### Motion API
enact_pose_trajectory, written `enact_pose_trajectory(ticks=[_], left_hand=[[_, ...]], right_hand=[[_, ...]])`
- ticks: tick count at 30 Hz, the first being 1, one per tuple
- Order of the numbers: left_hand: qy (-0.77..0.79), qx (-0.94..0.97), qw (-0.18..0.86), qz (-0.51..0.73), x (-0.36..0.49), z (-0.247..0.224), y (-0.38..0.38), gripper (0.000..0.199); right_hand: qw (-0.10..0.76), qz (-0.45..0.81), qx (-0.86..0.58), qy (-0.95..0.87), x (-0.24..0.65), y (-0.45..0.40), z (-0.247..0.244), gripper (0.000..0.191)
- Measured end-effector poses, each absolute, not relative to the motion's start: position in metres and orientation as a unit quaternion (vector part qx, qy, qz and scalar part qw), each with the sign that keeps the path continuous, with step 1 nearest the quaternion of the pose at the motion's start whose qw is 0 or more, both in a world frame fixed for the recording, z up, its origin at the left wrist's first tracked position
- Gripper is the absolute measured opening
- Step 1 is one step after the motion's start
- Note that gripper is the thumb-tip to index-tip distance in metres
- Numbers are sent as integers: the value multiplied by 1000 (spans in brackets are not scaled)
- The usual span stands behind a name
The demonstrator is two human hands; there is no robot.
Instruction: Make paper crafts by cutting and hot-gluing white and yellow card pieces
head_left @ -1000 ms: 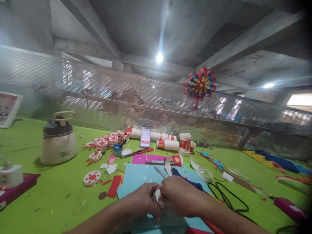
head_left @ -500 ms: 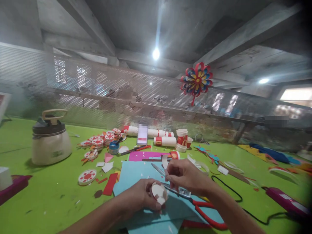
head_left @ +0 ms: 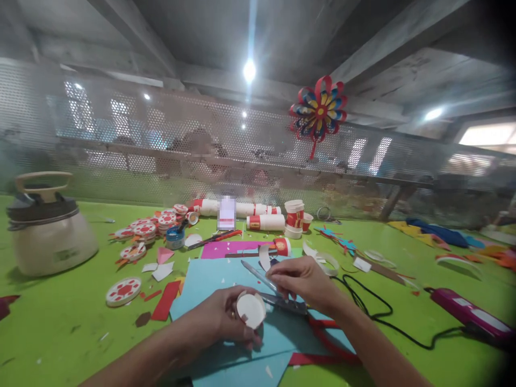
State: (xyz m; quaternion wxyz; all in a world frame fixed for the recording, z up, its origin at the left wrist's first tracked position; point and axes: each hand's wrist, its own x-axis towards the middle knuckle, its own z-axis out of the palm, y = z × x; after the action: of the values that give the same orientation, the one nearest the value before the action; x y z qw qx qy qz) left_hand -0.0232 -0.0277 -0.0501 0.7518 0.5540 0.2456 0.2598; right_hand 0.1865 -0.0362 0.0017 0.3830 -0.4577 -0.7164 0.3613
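My left hand (head_left: pixel 229 320) is curled round a cut-down paper cup base (head_left: pixel 251 310), its round white face turned up toward me. Close on the right, my right hand (head_left: pixel 296 279) has its fingertips pinched together; whatever is between them is too small or hidden to make out. Beneath that hand lie red-handled scissors (head_left: pixel 284 304) on a light blue sheet (head_left: pixel 209 279), partly covered by the wrist. A pointed grey shape (head_left: pixel 256 274), a pen or a blade, shows by the right fingertips. Just behind stands a cut red-and-white paper cup (head_left: pixel 282 246) with a white strip curling off.
Red-dotted white discs (head_left: pixel 123 291) and red paper scraps (head_left: pixel 166 301) lie left, near a large beige jug (head_left: pixel 50 231). Paper cups (head_left: pixel 294 215) stand at the back beside a phone (head_left: pixel 227 212). Right, a black cable (head_left: pixel 374 317) leads to a purple glue-gun-like tool (head_left: pixel 470 314).
The view has swung, shifting the table things left and up. The cup base has turned in my left hand, showing a rounder white face. My right hand remains pinched above the scissors.
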Motion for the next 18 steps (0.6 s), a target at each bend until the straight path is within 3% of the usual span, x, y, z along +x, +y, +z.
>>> enact_pose_trajectory(ticks=[9,18], left_hand=[[255,564,738,269,-26,-47,-27,47],[287,540,741,278,-25,-40,-29,55]], right_hand=[[349,234,-439,-794,178,-40,0,12],[331,164,-430,-824,176,-44,4,18]])
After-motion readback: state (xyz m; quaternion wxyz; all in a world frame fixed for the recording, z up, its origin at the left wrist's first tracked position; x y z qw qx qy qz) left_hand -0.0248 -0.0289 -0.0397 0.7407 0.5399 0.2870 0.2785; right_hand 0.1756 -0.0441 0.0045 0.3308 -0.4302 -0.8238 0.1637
